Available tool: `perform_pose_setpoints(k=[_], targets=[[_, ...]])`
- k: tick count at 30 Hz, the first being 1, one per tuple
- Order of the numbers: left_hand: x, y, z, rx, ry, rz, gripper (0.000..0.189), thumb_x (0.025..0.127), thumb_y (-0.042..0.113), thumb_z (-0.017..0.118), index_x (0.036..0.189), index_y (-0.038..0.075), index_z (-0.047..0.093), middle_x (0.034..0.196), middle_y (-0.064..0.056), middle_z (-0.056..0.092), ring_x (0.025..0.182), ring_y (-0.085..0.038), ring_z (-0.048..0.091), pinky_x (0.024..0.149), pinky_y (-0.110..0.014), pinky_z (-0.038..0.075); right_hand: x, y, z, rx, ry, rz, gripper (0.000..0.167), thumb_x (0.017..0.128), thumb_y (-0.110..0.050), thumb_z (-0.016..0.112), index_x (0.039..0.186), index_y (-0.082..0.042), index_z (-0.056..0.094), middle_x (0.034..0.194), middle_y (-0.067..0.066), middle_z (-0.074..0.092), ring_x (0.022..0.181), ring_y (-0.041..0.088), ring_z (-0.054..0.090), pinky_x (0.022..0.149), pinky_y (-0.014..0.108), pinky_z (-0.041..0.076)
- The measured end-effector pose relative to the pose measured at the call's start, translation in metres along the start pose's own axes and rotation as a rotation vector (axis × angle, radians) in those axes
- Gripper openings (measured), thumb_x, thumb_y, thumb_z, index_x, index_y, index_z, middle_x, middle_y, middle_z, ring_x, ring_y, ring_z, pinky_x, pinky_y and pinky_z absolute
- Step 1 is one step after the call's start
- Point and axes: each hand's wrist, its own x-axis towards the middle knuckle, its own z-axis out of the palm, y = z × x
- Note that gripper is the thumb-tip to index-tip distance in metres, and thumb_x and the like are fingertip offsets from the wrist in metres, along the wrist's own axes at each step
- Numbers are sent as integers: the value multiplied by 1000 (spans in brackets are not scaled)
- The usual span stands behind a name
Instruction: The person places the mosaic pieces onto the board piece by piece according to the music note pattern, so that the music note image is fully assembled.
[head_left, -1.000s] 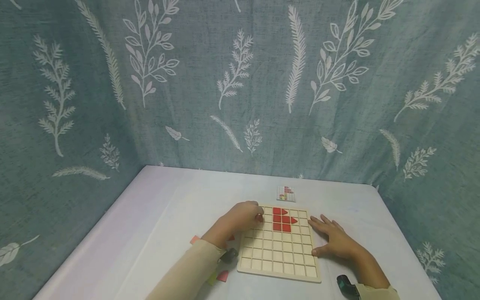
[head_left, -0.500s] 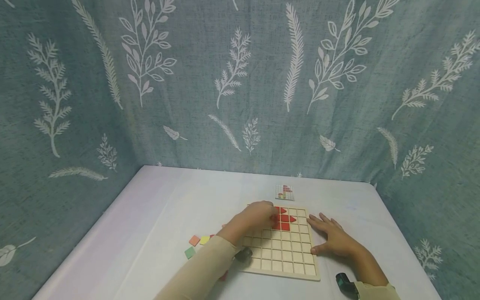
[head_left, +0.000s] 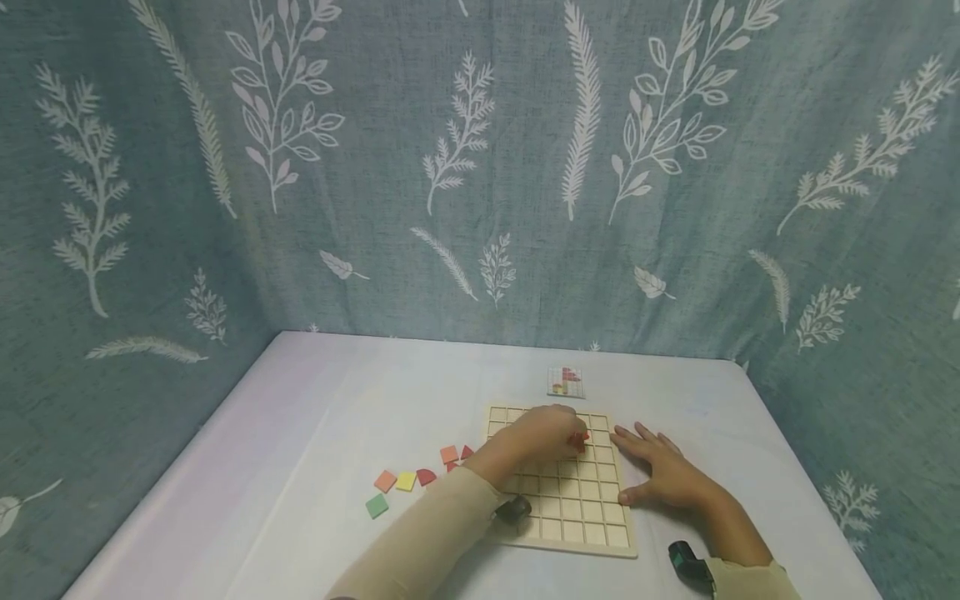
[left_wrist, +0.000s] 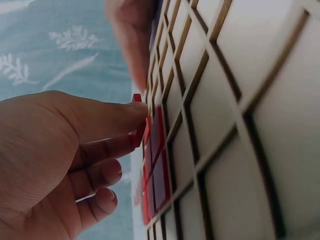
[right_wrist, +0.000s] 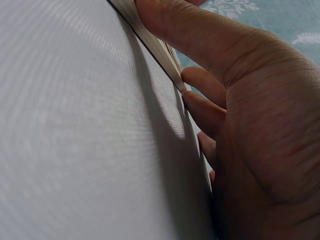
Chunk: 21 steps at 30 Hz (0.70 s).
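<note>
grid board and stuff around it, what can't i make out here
Head view: most red pieces on the board, behind the left hand.
Head view: the board's near left corner, behind the sleeve.
Head view: the card's fine pattern, too small.
Left wrist view: the held piece's full shape, partly behind that hand.
Right wrist view: the board's squares, lost to the edge-on angle.

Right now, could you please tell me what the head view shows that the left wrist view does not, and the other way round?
Only the head view shows the small picture card beyond the board and the loose green tile and yellow tile on the table.

Only the left wrist view shows the palm side of the left hand, plainly pinching a red piece.

Both show the two hands, including the right hand, the grid board and the leaf-patterned curtain.
</note>
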Motion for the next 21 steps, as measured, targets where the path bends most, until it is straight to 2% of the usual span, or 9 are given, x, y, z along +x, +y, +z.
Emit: perform_pose_setpoints(k=[3, 12, 17, 21], targets=[[5, 3, 4, -5, -13, 3, 7, 89, 29, 71, 94, 25, 72, 85, 17, 60, 82, 2, 56, 76, -17, 47, 0, 0, 0, -2, 3, -1, 109, 61, -61, 80, 147, -8, 42, 154, 12, 33, 143, 42, 12, 111, 59, 1], [10, 13, 10, -25, -15, -79, 9, 90, 33, 69, 94, 26, 73, 86, 18, 60, 85, 1, 57, 82, -20, 47, 0, 0, -1, 1, 3, -2, 108, 61, -61, 80, 148, -9, 41, 154, 12, 32, 144, 42, 11, 111, 59, 1], [8, 18, 7, -44, -15, -70, 7, 91, 28, 69, 95, 25, 74, 89, 17, 61, 88, 1, 57, 85, -19, 46, 1, 2, 0, 1, 3, -3, 109, 61, -62, 79, 148, -10, 41, 154, 12, 32, 144, 41, 11, 111, 59, 1], [7, 19, 7, -21, -34, -66, 8, 91, 26, 69, 95, 25, 75, 87, 17, 60, 86, 1, 57, 83, -17, 46, 1, 4, 1, -5, 4, -14, 108, 61, -63, 79, 148, -10, 41, 154, 12, 32, 144, 41, 11, 111, 59, 1]])
